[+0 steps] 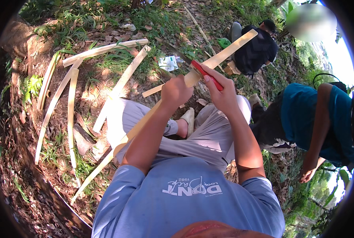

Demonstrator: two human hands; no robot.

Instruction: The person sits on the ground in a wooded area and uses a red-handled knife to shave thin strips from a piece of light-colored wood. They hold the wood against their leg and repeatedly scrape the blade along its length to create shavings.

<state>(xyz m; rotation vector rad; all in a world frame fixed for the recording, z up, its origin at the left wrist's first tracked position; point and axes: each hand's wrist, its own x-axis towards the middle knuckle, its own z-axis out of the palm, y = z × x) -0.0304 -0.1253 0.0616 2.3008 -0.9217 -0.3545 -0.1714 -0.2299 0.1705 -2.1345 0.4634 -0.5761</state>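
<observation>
Wood strip (224,55), slanting over the grey trousers (220,137) and clasped by the left hand (177,93), could twist if that hold slackens, letting the red-handled knife (200,70) the right hand (223,95) grips beyond those trousers cut into it.

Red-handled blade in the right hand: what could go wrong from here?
The red-handled blade might slip and cut the bare left hand, which grips the pale wooden strip close to the right hand. The strip's far end could also swing toward the seated person, though this view cannot settle the gap.
</observation>
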